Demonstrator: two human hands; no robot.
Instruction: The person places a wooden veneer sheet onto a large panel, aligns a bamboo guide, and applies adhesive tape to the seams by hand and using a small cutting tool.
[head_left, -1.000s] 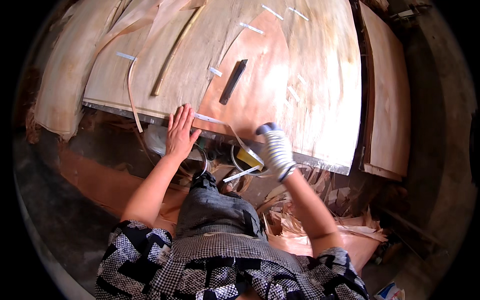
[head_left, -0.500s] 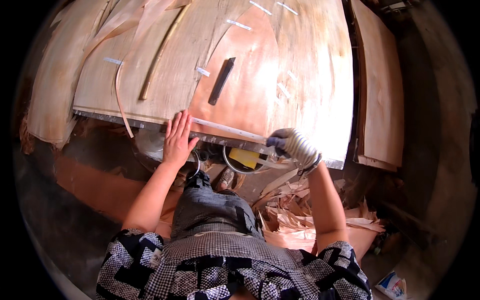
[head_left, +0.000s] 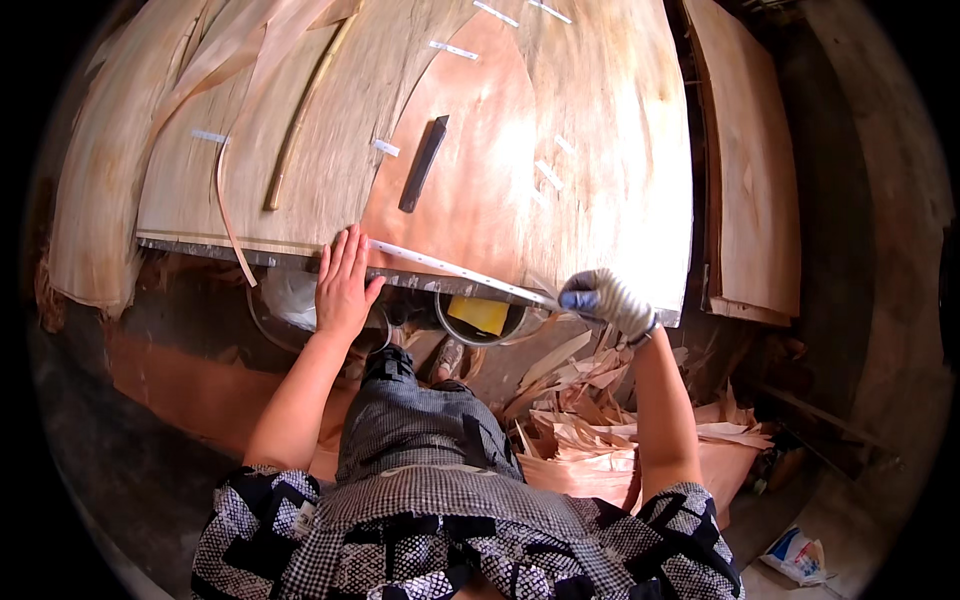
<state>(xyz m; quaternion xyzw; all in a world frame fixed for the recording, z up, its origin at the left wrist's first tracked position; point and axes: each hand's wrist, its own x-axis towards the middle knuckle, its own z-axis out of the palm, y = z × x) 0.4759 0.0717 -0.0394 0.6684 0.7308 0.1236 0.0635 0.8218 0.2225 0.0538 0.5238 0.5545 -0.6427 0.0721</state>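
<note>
My bare left hand [head_left: 345, 285] lies flat with fingers stretched out on the near edge of the pale wood veneer sheet [head_left: 290, 170], by the left end of a white perforated tape [head_left: 450, 266]. This tape runs slantwise along the near edge of a pointed, reddish veneer piece [head_left: 460, 170]. At its right end, my right hand [head_left: 610, 302], in a striped glove with blue fingertips, pinches the tape at the table's front edge. A dark-handled knife [head_left: 425, 163], apparently a utility cutter, rests on the reddish piece, out of my hands. Short white tape pieces [head_left: 453, 50] cross the seams.
A thin wooden stick [head_left: 310, 110] and loose veneer strips [head_left: 222, 65] lie at the left. Below the table edge stands a round container with a yellow thing [head_left: 478, 314]. Veneer scraps [head_left: 590, 440] pile up near my right leg. Another veneer stack [head_left: 755, 160] stands right.
My right hand has moved slightly right and toward me, drawing the tape's right end past the sheet's edge. My left hand stays pressed flat. The whole view has shifted a little.
</note>
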